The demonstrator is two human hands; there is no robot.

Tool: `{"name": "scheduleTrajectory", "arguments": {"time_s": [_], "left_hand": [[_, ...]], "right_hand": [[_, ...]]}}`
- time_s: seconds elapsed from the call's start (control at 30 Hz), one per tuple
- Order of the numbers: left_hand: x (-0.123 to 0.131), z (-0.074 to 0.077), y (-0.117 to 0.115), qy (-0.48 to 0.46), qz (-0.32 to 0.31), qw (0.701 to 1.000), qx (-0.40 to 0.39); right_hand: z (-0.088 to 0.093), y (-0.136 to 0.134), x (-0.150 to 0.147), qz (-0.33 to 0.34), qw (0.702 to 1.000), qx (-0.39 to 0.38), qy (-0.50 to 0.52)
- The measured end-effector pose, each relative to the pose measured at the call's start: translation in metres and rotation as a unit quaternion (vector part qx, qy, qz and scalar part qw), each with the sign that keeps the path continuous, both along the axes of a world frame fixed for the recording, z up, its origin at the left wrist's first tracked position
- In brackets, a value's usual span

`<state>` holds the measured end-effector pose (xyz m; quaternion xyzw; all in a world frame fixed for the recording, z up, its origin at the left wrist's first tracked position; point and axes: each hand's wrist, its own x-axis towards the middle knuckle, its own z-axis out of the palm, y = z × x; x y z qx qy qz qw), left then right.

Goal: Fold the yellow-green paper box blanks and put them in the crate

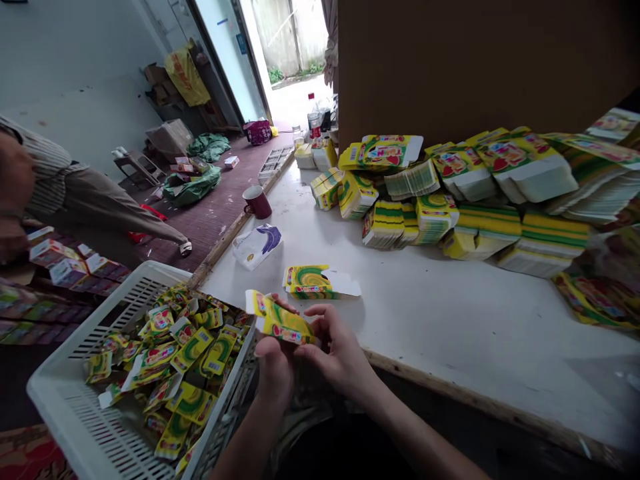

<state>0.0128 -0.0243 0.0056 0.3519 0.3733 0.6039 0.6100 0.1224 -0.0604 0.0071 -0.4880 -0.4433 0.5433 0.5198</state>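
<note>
Between my two hands, over the table's near edge, is a small yellow and green printed carton with a white flap standing out at its left end. My left hand grips it from below and the left, thumb on the near side and fingers mostly hidden behind. My right hand closes on its right end with thumb and fingers. Just beyond lies another such carton, its white flap out to the right. To the left, a white plastic crate holds many folded yellow-green cartons.
Stacks of flat cartons line the back of the white table. A maroon mug and a white-blue box stand near its left edge. At far left, a person stands beside stacked boxes.
</note>
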Motion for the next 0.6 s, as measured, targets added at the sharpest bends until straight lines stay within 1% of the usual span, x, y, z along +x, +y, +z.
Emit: {"name": "scheduleTrajectory", "arguments": {"time_s": [0.07, 0.13, 0.23, 0.3, 0.4, 0.43, 0.47, 0.5, 0.53, 0.57, 0.6], "left_hand": [[-0.005, 0.000, 0.002, -0.012, -0.008, 1.000, 0.018], [-0.009, 0.001, 0.004, -0.011, -0.002, 1.000, 0.019], [-0.010, -0.001, 0.006, 0.015, 0.049, 0.999, 0.000], [-0.009, -0.004, 0.006, 0.029, 0.076, 0.997, -0.003], [-0.011, -0.005, 0.008, 0.038, 0.068, 0.997, 0.003], [-0.013, -0.002, 0.009, 0.036, 0.058, 0.998, 0.006], [-0.017, 0.002, 0.011, 0.037, 0.046, 0.998, 0.013], [-0.021, 0.007, 0.012, 0.044, 0.036, 0.998, 0.029], [-0.027, 0.013, 0.013, 0.063, 0.029, 0.996, 0.056], [-0.032, 0.019, 0.013, 0.098, 0.016, 0.991, 0.088], [-0.037, 0.024, 0.013, 0.151, -0.002, 0.981, 0.122]], "right_hand": [[0.001, 0.002, 0.005, 0.001, 1.000, 0.011, 0.012], [0.002, 0.003, 0.009, 0.016, 0.998, 0.002, 0.053], [0.002, 0.003, 0.007, 0.008, 0.993, -0.021, 0.112], [0.000, 0.002, 0.004, -0.015, 0.993, -0.029, 0.110], [0.000, 0.001, 0.008, -0.048, 0.996, -0.020, 0.076], [0.001, 0.001, 0.013, -0.062, 0.997, 0.002, 0.047], [0.003, 0.001, 0.019, -0.080, 0.996, 0.039, 0.001], [0.005, 0.001, 0.027, -0.100, 0.989, 0.090, -0.062], [0.007, 0.001, 0.036, -0.119, 0.972, 0.145, -0.141], [0.010, 0.001, 0.043, -0.130, 0.945, 0.197, -0.224], [0.013, 0.000, 0.049, -0.124, 0.914, 0.241, -0.301]]}}
